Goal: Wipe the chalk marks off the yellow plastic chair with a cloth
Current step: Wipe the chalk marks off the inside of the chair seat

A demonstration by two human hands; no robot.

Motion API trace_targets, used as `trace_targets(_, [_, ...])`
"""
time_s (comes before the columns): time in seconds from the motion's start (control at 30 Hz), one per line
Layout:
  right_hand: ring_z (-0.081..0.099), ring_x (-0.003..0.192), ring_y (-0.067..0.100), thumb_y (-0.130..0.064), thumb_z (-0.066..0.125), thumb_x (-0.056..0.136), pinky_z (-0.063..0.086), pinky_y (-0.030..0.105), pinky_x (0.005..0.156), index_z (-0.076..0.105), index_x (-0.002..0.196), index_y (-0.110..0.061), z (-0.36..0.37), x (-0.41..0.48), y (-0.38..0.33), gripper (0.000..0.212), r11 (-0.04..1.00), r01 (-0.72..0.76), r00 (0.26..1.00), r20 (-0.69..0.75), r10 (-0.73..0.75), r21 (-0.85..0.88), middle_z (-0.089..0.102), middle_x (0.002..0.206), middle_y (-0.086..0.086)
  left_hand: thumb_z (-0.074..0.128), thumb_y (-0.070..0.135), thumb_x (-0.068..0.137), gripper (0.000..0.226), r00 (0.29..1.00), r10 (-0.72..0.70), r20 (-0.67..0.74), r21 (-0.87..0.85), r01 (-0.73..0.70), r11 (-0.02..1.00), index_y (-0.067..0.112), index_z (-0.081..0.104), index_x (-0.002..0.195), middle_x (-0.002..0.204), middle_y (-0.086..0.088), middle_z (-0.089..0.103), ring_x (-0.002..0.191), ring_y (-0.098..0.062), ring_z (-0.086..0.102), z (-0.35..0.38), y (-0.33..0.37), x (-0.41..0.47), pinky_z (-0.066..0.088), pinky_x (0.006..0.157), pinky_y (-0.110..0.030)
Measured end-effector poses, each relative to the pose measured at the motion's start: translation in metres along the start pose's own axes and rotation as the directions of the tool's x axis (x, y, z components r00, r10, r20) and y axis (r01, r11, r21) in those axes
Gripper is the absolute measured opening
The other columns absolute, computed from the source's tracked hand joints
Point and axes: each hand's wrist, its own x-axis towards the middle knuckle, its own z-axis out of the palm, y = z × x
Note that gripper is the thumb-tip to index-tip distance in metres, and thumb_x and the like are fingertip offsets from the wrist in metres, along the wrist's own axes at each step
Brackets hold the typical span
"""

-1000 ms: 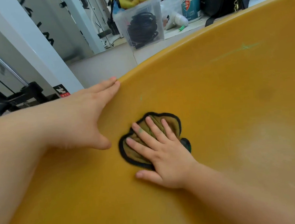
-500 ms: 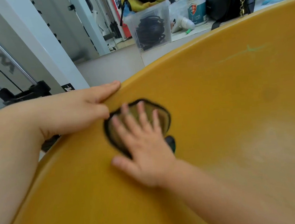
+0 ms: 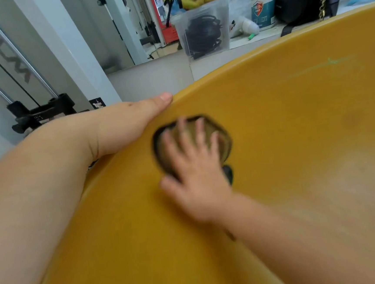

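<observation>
Right hand (image 3: pixel 196 175): fingers spread flat, palm down, pressing the cloth (image 3: pixel 215 137) onto the yellow plastic chair (image 3: pixel 294 132); nothing is pinched or curled round, the cloth is simply trapped under the hand; the hand is blurred, so it looks mid-stroke
Left hand (image 3: pixel 121 127): laid along the chair's rim near the top left, fingers straight and together, thumb side hidden; it seems to brace the chair rather than hold anything
Cloth: olive with a dark border, lying on the seat just beside the left hand, a dark corner peeking out under the right wrist
Chalk mark (image 3: pixel 329 62): a faint green streak high on the right, well apart from the cloth; a pale hazy patch (image 3: pixel 335 181) lower right may be residue, hard to tell
Doing it well: probably keep the palm flat with firm, even pressure; work outward toward the green streak in overlapping passes; keep the rim steadied so the chair does not slide
</observation>
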Motion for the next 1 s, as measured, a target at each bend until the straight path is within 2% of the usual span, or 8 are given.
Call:
trace_targets(0.23, [-0.003, 0.158, 0.032, -0.076, 0.019, 0.096, 0.003, 0.06, 0.124, 0.008, 0.162, -0.04, 0.004, -0.055, 0.062, 0.076, 0.885, 0.439, 0.893, 0.186, -0.411, -0.154, 0.002, 0.172, -0.002, 0.039, 0.063, 0.091, 0.087, 0.991, 0.091, 0.1, 0.419, -0.125, 0.9, 0.035, -0.015, 0.153, 0.157, 0.023, -0.022, 0.147, -0.001, -0.004, 0.011, 0.006, 0.007, 0.002, 0.12, -0.025])
trace_targets(0.37, [-0.005, 0.158, 0.036, -0.077, 0.012, 0.096, 0.009, 0.069, 0.12, -0.006, 0.159, -0.045, -0.027, -0.022, 0.149, 0.073, 0.943, 0.011, 1.0, 0.007, -0.009, -0.332, -0.008, 0.17, 0.001, 0.044, 0.06, 0.092, 0.091, 0.993, 0.084, 0.086, 0.472, -0.115, 0.874, 0.034, -0.018, 0.152, 0.158, 0.02, -0.023, 0.149, -0.005, -0.001, 0.013, 0.009, 0.009, 0.007, 0.122, -0.031])
trace_targets(0.47, [-0.018, 0.156, 0.034, -0.072, 0.006, 0.096, -0.004, 0.067, 0.121, -0.01, 0.161, -0.04, -0.045, 0.016, 0.137, 0.074, 0.805, -0.593, 0.794, -0.185, 0.579, -0.026, -0.023, 0.169, 0.001, 0.033, 0.057, 0.096, 0.073, 0.993, 0.096, 0.073, 0.337, -0.115, 0.934, 0.034, -0.005, 0.155, 0.16, 0.022, -0.01, 0.146, 0.002, -0.001, 0.012, 0.012, 0.01, 0.0, 0.117, -0.021])
trace_targets(0.53, [-0.018, 0.155, 0.039, -0.071, 0.003, 0.094, -0.002, 0.069, 0.12, -0.009, 0.162, -0.034, -0.035, 0.037, 0.083, 0.078, 0.748, -0.659, 0.735, -0.144, 0.663, 0.076, -0.022, 0.169, 0.005, 0.026, 0.056, 0.099, 0.061, 0.995, 0.089, 0.034, 0.124, -0.093, 0.988, 0.037, 0.012, 0.155, 0.157, 0.029, 0.007, 0.139, 0.011, 0.008, 0.011, 0.012, 0.009, 0.002, 0.11, -0.014])
trace_targets(0.67, [-0.023, 0.155, 0.035, -0.074, 0.018, 0.091, -0.01, 0.065, 0.121, -0.005, 0.162, -0.033, -0.003, -0.003, -0.039, 0.085, 0.992, -0.01, 1.0, 0.024, 0.007, 0.122, -0.02, 0.169, -0.002, 0.021, 0.086, 0.08, 0.074, 0.997, 0.056, -0.061, 0.022, -0.054, 0.998, 0.053, 0.03, 0.146, 0.15, 0.036, 0.022, 0.139, 0.009, 0.02, 0.011, 0.005, 0.006, 0.007, 0.119, -0.027])
trace_targets(0.8, [-0.019, 0.156, 0.031, -0.064, 0.059, 0.092, -0.009, 0.062, 0.123, 0.004, 0.163, -0.033, -0.003, -0.066, -0.04, 0.095, 0.894, 0.403, 0.873, 0.213, -0.44, 0.196, -0.012, 0.171, -0.005, 0.018, 0.061, 0.097, 0.062, 0.993, 0.119, 0.006, 0.03, -0.119, 0.992, 0.038, 0.015, 0.154, 0.155, 0.03, 0.01, 0.134, 0.015, 0.011, 0.013, 0.007, 0.005, 0.004, 0.107, -0.011])
trace_targets(0.9, [-0.012, 0.158, 0.029, -0.069, 0.043, 0.097, -0.005, 0.059, 0.124, 0.016, 0.162, -0.037, -0.002, -0.065, 0.038, 0.078, 0.847, 0.531, 0.815, 0.28, -0.507, -0.013, -0.005, 0.171, -0.006, 0.018, 0.061, 0.09, 0.072, 0.988, 0.156, 0.012, 0.105, -0.157, 0.982, 0.032, 0.011, 0.156, 0.16, 0.025, 0.004, 0.141, 0.012, 0.006, 0.016, 0.011, 0.007, 0.002, 0.11, -0.012])
trace_targets(1.0, [-0.008, 0.158, 0.031, -0.073, 0.02, 0.099, 0.002, 0.063, 0.123, 0.014, 0.162, -0.041, -0.017, -0.041, 0.124, 0.071, 0.862, 0.406, 0.909, 0.228, -0.348, -0.305, -0.003, 0.171, -0.003, 0.019, 0.056, 0.096, 0.064, 0.988, 0.15, 0.02, 0.118, -0.151, 0.981, 0.032, 0.01, 0.156, 0.16, 0.024, 0.004, 0.142, 0.01, 0.005, 0.017, 0.015, 0.011, 0.002, 0.109, -0.012])
